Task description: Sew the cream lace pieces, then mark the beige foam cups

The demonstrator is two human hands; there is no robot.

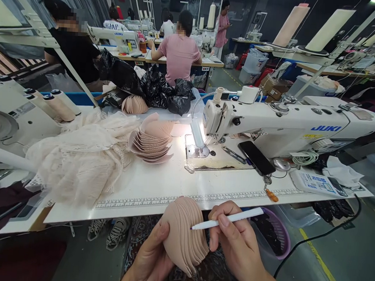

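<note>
My left hand [154, 244] is closed around a nested stack of beige bra cups [184, 233], thumb on the outer face, over my lap just below the table edge. Between the fingers of my right hand [235, 236] is a white marker pen [233, 218]; its dark tip points left and meets the edges of the stacked cups, though contact is hard to be sure of. On the table lies another fanned pile of beige cups [152, 142], beside a heap of cream lace fabric [85, 155].
A white sewing machine [290, 121] stands at the right, its lamp lit. A phone [256, 157] and tweezers [234, 155] lie by its bed. A ruler strip [177, 198] runs along the table's front edge. Black plastic bags [159, 90] sit behind; several people work beyond.
</note>
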